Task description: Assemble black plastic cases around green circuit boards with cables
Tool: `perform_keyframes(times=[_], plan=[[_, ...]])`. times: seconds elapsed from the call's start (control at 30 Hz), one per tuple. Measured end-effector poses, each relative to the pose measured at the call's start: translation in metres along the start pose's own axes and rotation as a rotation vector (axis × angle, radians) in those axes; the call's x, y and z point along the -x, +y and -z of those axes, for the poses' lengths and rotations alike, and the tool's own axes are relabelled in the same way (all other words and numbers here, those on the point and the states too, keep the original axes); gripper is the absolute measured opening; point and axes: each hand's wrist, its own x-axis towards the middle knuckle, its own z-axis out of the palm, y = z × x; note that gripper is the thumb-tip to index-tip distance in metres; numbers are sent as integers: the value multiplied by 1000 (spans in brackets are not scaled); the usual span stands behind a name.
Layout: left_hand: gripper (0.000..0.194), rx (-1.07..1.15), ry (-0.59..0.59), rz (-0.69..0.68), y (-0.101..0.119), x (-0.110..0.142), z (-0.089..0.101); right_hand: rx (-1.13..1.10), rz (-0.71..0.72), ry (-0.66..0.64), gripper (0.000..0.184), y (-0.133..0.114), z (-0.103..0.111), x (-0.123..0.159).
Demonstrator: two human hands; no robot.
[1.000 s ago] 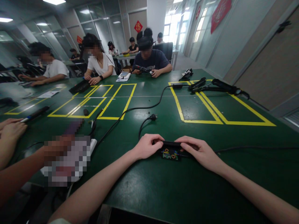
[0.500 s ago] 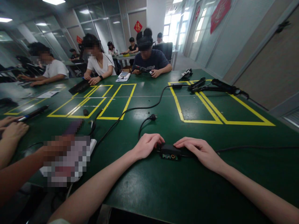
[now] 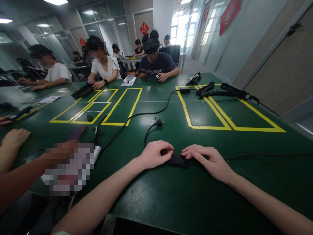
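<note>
1. A flat black case (image 3: 179,161) lies on the near side of a green tabletop (image 3: 156,202), between a worker's two bare hands
2. The left hand (image 3: 154,154) curls at the left end of the case, thumb and forefinger drawn close together; whether they pinch its edge, one cannot tell
3. The right hand (image 3: 216,163) reaches in from the opposite side, fingertips on the upper right part of the case; its thumb's hold is unclear, and whether it clamps anything cannot be told
4. A black cord (image 3: 264,154) stretches from beside the right hand to the right edge of the view, while a black plug (image 3: 159,123) sits beyond the left hand on a curved lead (image 3: 147,134) that drops out of sight behind it
5. Farther off, a long black cable (image 3: 146,113) snakes over the table to a small black box (image 3: 185,90) near outlines of yellow tape (image 3: 210,128)
6. At left, a co-worker's hand (image 3: 16,138) rests on the table near a white object (image 3: 97,150), largely hidden by pixelation
7. Across the table, a person in a dark blue shirt (image 3: 166,62) holds a dark tool (image 3: 149,72)
</note>
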Motion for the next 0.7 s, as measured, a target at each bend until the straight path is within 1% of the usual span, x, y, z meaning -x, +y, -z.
perform_keyframes(times=[0.07, 0.17, 0.3, 0.43, 0.57, 0.63, 0.7], plan=[[16, -79, -10, -77, 1, 0, 1, -5, -2, 17, 43, 1, 0, 0], [19, -172, -59, -171, 3, 0, 1, -21, -4, 9, 44, -1, -1, 0], [20, -222, -86, -225, 4, 1, 3, -55, -11, -25, 47, -7, -3, -1], [20, -241, -101, -229, 4, 1, 4, -106, -33, -47, 51, -11, -7, -1], [20, -207, -84, -203, 3, 1, 1, -316, -58, -57, 61, -18, -10, -9], [20, -159, -72, -169, 2, 1, 0, -431, -78, -41, 65, -31, -8, -17], [18, -100, -72, -129, 1, 1, 1, -540, -56, -34, 67, -53, -2, -26]])
